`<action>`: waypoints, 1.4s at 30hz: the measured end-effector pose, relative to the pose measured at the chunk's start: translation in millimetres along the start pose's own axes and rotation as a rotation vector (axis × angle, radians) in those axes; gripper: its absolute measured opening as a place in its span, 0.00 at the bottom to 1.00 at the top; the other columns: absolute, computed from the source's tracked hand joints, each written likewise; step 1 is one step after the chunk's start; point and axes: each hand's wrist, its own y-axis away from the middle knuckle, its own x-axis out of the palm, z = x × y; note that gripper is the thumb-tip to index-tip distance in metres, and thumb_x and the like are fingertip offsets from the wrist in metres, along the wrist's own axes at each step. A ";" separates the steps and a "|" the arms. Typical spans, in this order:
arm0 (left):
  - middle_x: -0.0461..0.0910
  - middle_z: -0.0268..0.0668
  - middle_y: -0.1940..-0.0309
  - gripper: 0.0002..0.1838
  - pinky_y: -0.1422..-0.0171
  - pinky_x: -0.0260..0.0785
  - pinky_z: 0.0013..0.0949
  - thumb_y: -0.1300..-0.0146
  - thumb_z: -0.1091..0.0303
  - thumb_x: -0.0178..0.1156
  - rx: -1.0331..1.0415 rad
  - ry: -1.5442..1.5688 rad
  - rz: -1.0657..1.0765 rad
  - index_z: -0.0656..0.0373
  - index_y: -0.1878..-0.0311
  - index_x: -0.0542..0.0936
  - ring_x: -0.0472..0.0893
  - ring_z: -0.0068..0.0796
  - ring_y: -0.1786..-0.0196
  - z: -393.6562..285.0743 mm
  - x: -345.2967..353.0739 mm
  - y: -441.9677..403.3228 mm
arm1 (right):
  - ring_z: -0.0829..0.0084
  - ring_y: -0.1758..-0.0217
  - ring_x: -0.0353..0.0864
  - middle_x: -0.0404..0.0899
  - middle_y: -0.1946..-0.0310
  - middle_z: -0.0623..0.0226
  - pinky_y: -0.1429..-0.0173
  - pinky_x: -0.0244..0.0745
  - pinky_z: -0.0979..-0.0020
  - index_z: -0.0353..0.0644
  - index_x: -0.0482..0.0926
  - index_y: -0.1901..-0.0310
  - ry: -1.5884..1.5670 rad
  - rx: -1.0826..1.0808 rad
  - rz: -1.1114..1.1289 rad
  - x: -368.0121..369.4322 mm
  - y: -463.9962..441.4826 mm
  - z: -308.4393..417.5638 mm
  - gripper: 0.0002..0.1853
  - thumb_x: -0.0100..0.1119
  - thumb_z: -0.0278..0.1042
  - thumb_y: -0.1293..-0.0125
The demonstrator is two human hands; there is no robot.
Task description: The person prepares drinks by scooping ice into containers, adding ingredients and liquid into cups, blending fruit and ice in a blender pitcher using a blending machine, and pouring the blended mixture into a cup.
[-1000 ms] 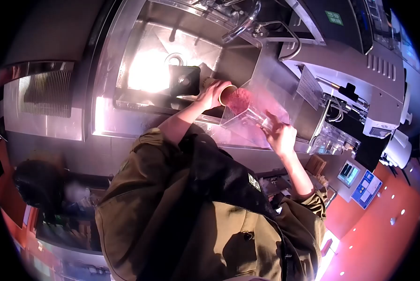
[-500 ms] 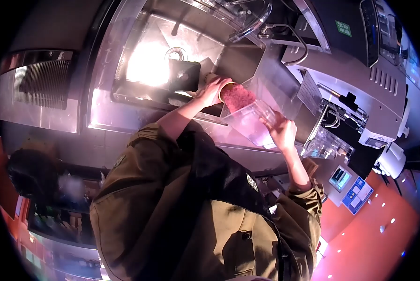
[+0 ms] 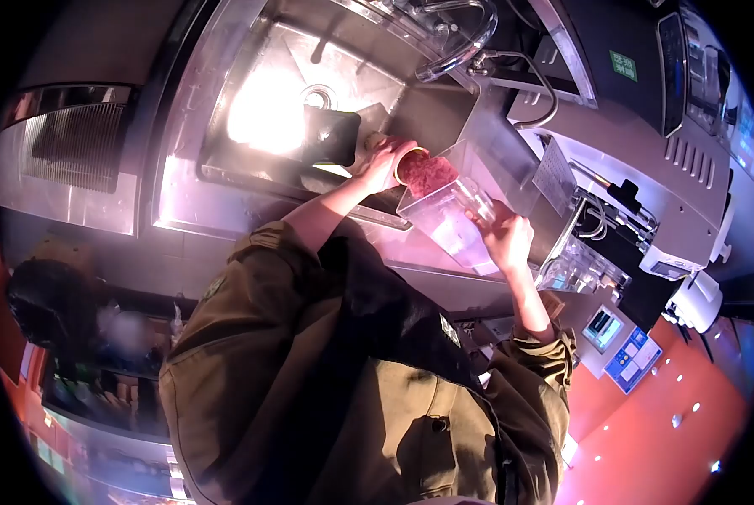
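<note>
My left hand (image 3: 381, 166) is wrapped around a round tin can, most of it hidden, with its gold-coloured rim (image 3: 400, 165) turned toward the right. Pink-red pulpy food (image 3: 430, 173) bulges from the can's mouth at the opening of a clear plastic jug (image 3: 451, 220). My right hand (image 3: 507, 237) grips the jug by its side, fingers closed around what looks like its handle. The jug is tilted, its mouth toward the can. Whether any pulp has reached the jug's bottom I cannot tell.
A steel sink (image 3: 356, 67) with a drain lies beyond my left hand; a black square object (image 3: 333, 137) sits in it. A curved faucet (image 3: 469, 50) rises at the back. A grey machine (image 3: 671, 168) stands on the right, near clear containers (image 3: 583, 265) and a small screen (image 3: 604, 328).
Both hands keep nearly the same position, and pulp still stands at the can's mouth. The view has shifted slightly; the jug appears a little lower at its base.
</note>
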 end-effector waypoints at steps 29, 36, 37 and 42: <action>0.73 0.45 0.51 0.35 0.44 0.69 0.41 0.63 0.69 0.71 -0.082 0.087 -0.067 0.56 0.46 0.70 0.73 0.49 0.48 -3.1 4.9 2.7 | 0.55 0.75 0.80 0.77 0.83 0.56 0.70 0.75 0.61 0.43 0.81 0.68 0.046 0.029 0.123 -11.3 -24.1 10.8 0.23 0.66 0.58 0.51; 0.73 0.45 0.52 0.29 0.44 0.69 0.42 0.58 0.70 0.68 -0.045 0.089 0.033 0.57 0.48 0.71 0.74 0.48 0.48 -11.5 -4.2 -1.8 | 0.55 0.74 0.80 0.79 0.80 0.55 0.68 0.75 0.61 0.44 0.82 0.67 0.015 0.052 0.196 -24.0 -38.9 18.1 0.21 0.66 0.56 0.51; 0.73 0.44 0.52 0.30 0.45 0.70 0.42 0.58 0.69 0.68 -0.075 0.115 0.041 0.56 0.48 0.71 0.74 0.47 0.49 -16.3 -5.3 -3.6 | 0.55 0.73 0.81 0.79 0.80 0.55 0.67 0.75 0.61 0.44 0.82 0.66 0.027 0.075 0.214 -29.2 -39.9 19.0 0.22 0.67 0.56 0.51; 0.73 0.43 0.53 0.37 0.47 0.70 0.42 0.65 0.67 0.73 0.038 0.074 0.051 0.55 0.45 0.69 0.75 0.47 0.50 -67.0 -27.1 -17.5 | 0.58 0.73 0.81 0.79 0.81 0.57 0.66 0.75 0.61 0.44 0.83 0.66 0.109 -0.002 0.201 -95.3 -24.6 31.1 0.21 0.68 0.54 0.51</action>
